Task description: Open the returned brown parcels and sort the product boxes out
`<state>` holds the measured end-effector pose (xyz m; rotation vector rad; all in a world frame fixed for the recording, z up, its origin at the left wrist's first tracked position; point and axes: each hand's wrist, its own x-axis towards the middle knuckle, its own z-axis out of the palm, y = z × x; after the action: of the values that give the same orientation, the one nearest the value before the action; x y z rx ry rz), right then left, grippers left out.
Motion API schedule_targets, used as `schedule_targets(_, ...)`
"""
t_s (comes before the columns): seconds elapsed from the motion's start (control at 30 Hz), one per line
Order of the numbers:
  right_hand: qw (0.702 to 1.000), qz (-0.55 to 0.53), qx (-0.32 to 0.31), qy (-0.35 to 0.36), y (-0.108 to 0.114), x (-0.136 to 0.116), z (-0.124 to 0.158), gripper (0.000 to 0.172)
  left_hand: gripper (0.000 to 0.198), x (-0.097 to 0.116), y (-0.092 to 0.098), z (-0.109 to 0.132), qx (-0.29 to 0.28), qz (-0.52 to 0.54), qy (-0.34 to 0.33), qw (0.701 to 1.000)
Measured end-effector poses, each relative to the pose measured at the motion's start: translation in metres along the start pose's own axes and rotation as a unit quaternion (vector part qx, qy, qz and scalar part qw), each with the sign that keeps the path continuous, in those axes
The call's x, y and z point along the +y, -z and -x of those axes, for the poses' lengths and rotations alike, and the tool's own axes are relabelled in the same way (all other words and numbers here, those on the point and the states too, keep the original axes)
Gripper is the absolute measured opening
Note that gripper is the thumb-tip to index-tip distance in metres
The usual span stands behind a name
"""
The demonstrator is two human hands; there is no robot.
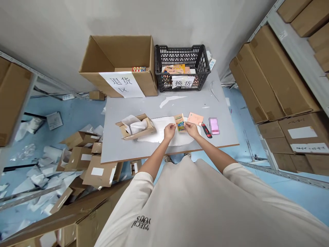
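Note:
A small colourful packet (180, 123) is held upright between my two hands over white paper (159, 127) on the grey table (120, 150). My left hand (170, 131) is closed, its fingertips pinched at the packet's left edge. Pinching the right edge is my right hand (191, 129). A pink card (195, 118) lies just beyond my right hand, with a red and black cutter (206, 131) beside it and a pink pixelated item (214, 126) farther right. An opened small carton (149, 126) with white paper inside sits to the left.
At the table's back stand a large labelled carton (84, 70) and a black crate (183, 87) holding packets. Paper scraps (171, 98) lie before them. Cartons and crumpled paper cover the floor at left; shelves with stacked boxes (280, 72) stand at right.

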<state>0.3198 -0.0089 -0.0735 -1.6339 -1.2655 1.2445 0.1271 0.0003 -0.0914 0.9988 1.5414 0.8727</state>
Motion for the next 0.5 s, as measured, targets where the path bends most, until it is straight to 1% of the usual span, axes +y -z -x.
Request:
schedule_targets(0.07,0.997,0.062,-0.007,0.048,-0.005,-0.005,0.005,0.035,0.018,0.009,-0.005,0.003,-0.033,0.039,-0.021,0.998)
schedule_targets(0.1,0.992,0.1,-0.012,0.076,-0.007,-0.008,0.008,0.034,0.022,0.012,-0.007,0.004,-0.039,0.056,-0.025,0.997)
schedule_targets(0.2,0.968,0.201,-0.027,0.147,-0.015,-0.013,0.017,0.033,0.028,0.016,-0.008,0.007,-0.027,0.071,-0.015,0.997)
schedule_targets(0.3,0.954,0.23,-0.049,0.185,-0.018,-0.014,0.02,0.037,0.031,0.014,-0.002,0.007,-0.006,0.052,-0.008,0.999)
schedule_targets(0.37,0.96,0.214,-0.037,0.175,-0.016,-0.011,0.017,0.042,0.032,0.012,0.005,0.004,0.009,0.053,-0.002,0.999)
schedule_targets(0.4,0.967,0.2,-0.019,0.155,-0.014,-0.009,0.015,0.044,0.031,0.011,0.008,0.003,0.011,0.059,0.004,0.998)
schedule_targets(0.47,0.984,0.154,0.014,0.088,-0.01,-0.005,0.01,0.043,0.03,0.009,0.014,0.001,0.004,0.074,0.02,0.997)
schedule_targets(0.5,0.991,0.122,0.017,0.051,-0.008,-0.002,0.007,0.039,0.031,0.008,0.017,0.001,-0.002,0.08,0.028,0.996)
